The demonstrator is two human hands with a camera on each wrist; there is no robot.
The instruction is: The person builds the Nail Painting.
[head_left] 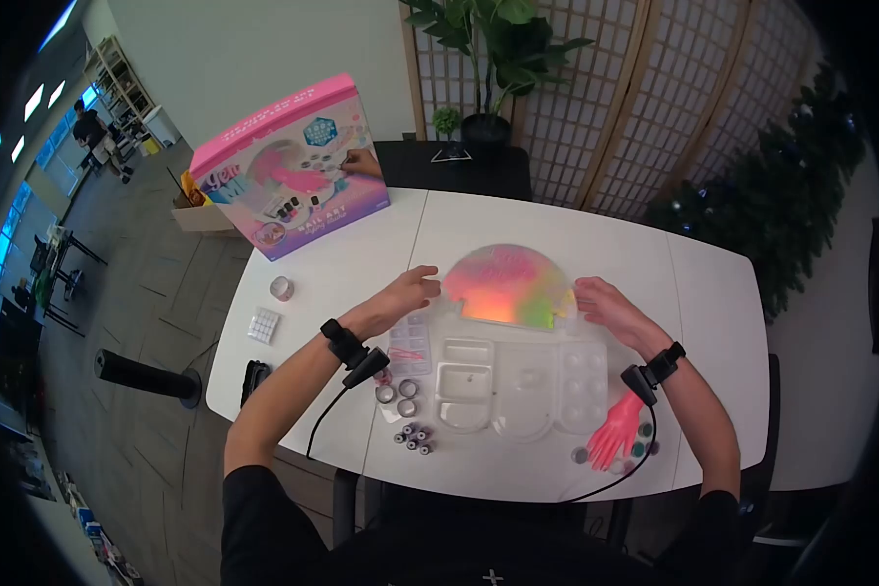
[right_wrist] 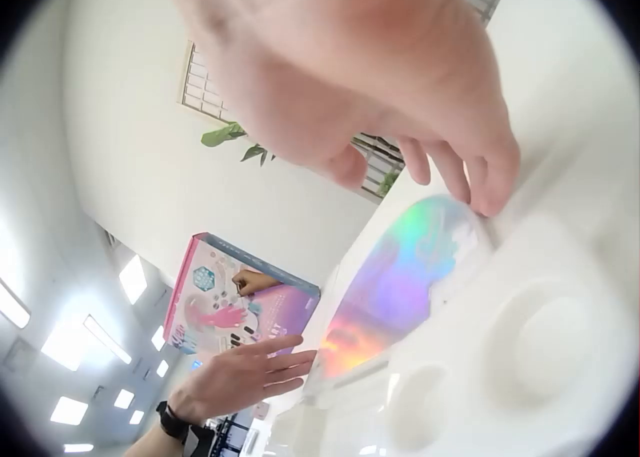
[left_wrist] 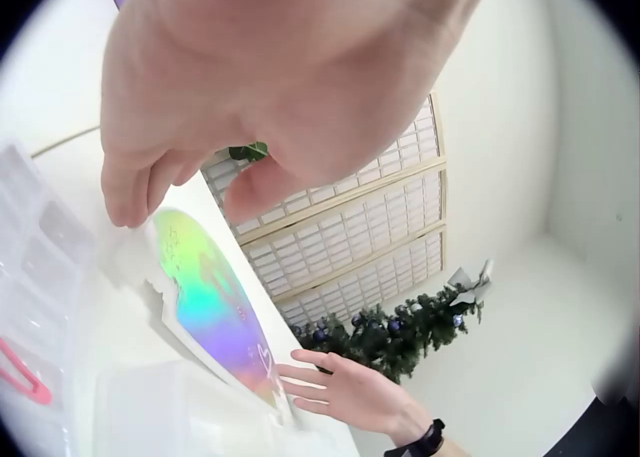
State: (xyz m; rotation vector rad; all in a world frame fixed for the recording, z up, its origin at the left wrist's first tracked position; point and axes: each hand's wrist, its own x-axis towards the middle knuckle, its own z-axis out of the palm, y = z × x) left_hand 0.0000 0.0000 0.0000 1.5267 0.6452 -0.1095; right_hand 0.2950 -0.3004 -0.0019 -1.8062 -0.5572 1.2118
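A shiny rainbow half-round board (head_left: pixel 510 285) lies on the table behind a clear plastic tray. My left hand (head_left: pixel 410 296) is at the board's left side, its fingertips (left_wrist: pixel 128 215) close to the edge and its thumb apart. On the other side, my right hand (head_left: pixel 607 311) rests with its fingers (right_wrist: pixel 490 182) down near the board's rim. Neither hand grips anything. The board's surface (left_wrist: pixel 215 302) shifts from green to violet in the left wrist view. In front of it, the tray (head_left: pixel 527 391) has long compartments at left and round wells at right.
A pink nail art box (head_left: pixel 293 166) stands at the back left. Left of the tray are a small compartment case (head_left: pixel 409 344), several round jars (head_left: pixel 407 407) and small dark-capped bottles (head_left: pixel 413 439). A pink model hand (head_left: pixel 615 432) lies at right among little pots (head_left: pixel 639 449).
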